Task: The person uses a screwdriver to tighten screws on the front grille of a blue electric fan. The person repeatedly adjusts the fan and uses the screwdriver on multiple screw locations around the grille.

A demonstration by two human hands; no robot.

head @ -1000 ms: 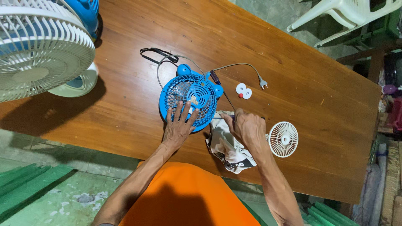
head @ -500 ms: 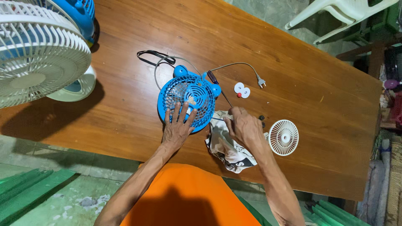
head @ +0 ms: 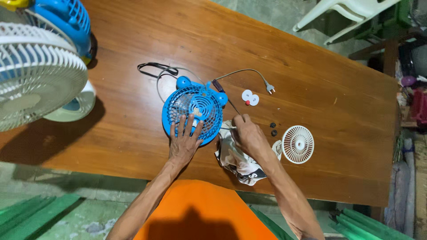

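- At the far left we see a large white fan (head: 31,75) with a slatted guard, standing on the wooden table (head: 311,62); behind it, at the top left corner, part of a blue fan (head: 66,20) shows.
- Further right a black cord (head: 153,67) lies looped on the table, just beyond the small blue fan grille (head: 195,106); the grille lies flat on the wood, near the table's front edge, with two rounded ear-like knobs at its far rim.
- Our left hand (head: 183,141) rests flat on the near side of the blue grille, fingers spread apart and pressing down on the slats; it grips nothing.
- Just right of the grille a crumpled white and dark cloth (head: 238,162) lies on the table; our right hand (head: 248,135) sits over it, fingers pinched together around a thin screwdriver (head: 227,98) whose dark handle points away from us and touches the grille's right rim.
- A grey cable with a two-pin plug (head: 269,88) curves from the grille towards the right; just beside the plug lie two small white discs (head: 250,98), one with a red dot.
- Two small black round parts (head: 273,129) lie near the right hand; just beside them a small white round grille (head: 298,144) lies flat.
- At the top right, beyond the table, stands a white plastic chair (head: 347,13); along the right edge we see cluttered items too blurred to tell.
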